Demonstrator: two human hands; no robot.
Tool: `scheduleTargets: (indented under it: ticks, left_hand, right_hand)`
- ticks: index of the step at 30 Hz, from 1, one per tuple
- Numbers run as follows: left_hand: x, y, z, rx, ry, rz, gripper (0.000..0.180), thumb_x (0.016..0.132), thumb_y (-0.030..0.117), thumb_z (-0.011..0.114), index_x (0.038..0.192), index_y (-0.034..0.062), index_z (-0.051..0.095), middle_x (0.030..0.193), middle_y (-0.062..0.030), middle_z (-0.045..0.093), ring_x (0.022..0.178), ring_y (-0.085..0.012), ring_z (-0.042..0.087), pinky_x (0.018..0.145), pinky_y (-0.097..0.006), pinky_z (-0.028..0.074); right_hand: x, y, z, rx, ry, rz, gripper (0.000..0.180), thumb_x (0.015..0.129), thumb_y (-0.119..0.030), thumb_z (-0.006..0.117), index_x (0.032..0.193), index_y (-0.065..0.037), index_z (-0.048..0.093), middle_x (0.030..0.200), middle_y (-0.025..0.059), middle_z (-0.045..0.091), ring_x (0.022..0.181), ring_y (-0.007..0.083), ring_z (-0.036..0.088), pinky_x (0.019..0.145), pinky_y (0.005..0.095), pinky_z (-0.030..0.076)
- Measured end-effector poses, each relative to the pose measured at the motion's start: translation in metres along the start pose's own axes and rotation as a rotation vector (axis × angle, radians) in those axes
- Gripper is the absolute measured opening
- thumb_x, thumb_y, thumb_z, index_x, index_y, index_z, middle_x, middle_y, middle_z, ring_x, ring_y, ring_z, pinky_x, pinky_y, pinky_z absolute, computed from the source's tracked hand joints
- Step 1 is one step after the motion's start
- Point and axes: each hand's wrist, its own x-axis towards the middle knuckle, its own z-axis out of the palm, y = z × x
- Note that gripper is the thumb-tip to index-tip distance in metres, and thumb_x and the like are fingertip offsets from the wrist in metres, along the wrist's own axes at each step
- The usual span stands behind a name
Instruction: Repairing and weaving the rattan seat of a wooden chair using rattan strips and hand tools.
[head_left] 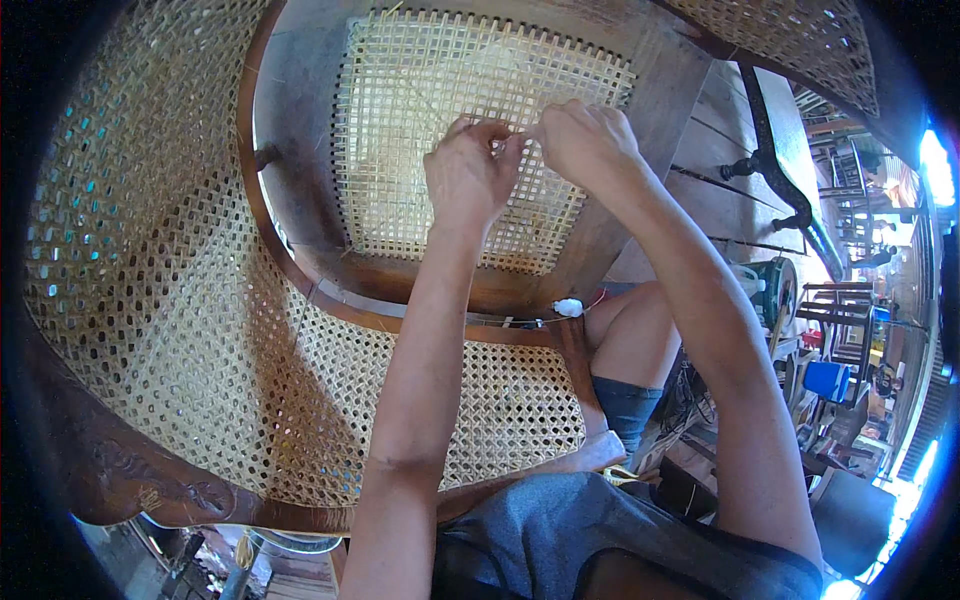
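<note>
Both my hands are raised over a square cane panel [385,190] with an open grid weave, set in a dark wooden frame [300,130]. My left hand [470,170] is closed in a pinch near the middle of the panel. To its right, my right hand [585,145] is also closed, knuckles up. Their fingertips nearly meet on a thin pale strand, seemingly cane; its ends are hidden by the fingers. Loose strand ends stick out along the panel's far edge.
A curved wooden chair part with finished cane weave [510,385] lies across my lap side, with a larger cane back [140,230] at left. A small white lump [568,307] sits on the frame's corner. Chairs and a blue container [827,381] stand at right.
</note>
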Motion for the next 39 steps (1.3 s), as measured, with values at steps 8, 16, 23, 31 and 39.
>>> scheduleTargets:
  ticks: [8,16,23,31,39]
  left_hand:
    - [0.003,0.031,0.035,-0.504,0.069,0.032,0.016,0.088,0.02,0.066,0.094,0.0061,0.071,0.088,-0.0072,0.067,0.072,-0.0182,0.064,0.063,-0.03,0.051]
    - [0.009,-0.006,0.026,-0.7,0.008,-0.056,0.009,0.092,0.006,0.066,0.097,-0.0002,0.068,0.083,-0.0018,0.068,0.07,-0.0031,0.057,0.058,-0.018,0.045]
    - [0.008,-0.017,0.035,-0.595,0.053,-0.029,0.008,0.091,0.008,0.067,0.093,0.0003,0.067,0.079,0.0,0.065,0.069,-0.0039,0.057,0.062,-0.019,0.048]
    - [0.007,0.002,0.029,-0.196,0.096,0.008,0.006,0.085,0.009,0.065,0.089,0.0055,0.069,0.085,-0.0102,0.065,0.072,-0.0251,0.066,0.066,-0.034,0.053]
    - [-0.001,0.011,0.036,-0.224,0.122,-0.006,0.014,0.082,0.007,0.067,0.096,0.0043,0.071,0.094,-0.0093,0.06,0.076,-0.0168,0.064,0.067,-0.029,0.053]
  right_hand:
    - [-0.04,0.05,-0.032,0.001,0.189,0.146,0.032,0.091,-0.032,0.053,0.09,-0.005,0.072,0.089,0.0177,0.07,0.09,0.0353,0.068,0.079,0.048,0.053]
    - [-0.015,0.027,-0.003,0.196,-0.005,0.081,0.017,0.081,-0.007,0.057,0.087,0.002,0.07,0.09,0.0226,0.069,0.088,0.0365,0.069,0.076,0.0448,0.055]
    - [-0.005,0.018,0.02,0.122,0.144,0.016,0.016,0.081,-0.009,0.058,0.089,-0.001,0.069,0.09,0.0191,0.069,0.088,0.0345,0.069,0.075,0.0439,0.055]
    - [0.003,0.015,0.012,0.05,0.101,-0.005,0.018,0.083,-0.014,0.06,0.094,-0.005,0.07,0.097,0.0141,0.07,0.093,0.0293,0.069,0.076,0.0427,0.055]
    - [-0.002,0.03,0.003,0.05,0.114,0.037,0.016,0.081,-0.017,0.062,0.09,-0.008,0.073,0.095,0.0133,0.072,0.092,0.0295,0.07,0.077,0.0405,0.055]
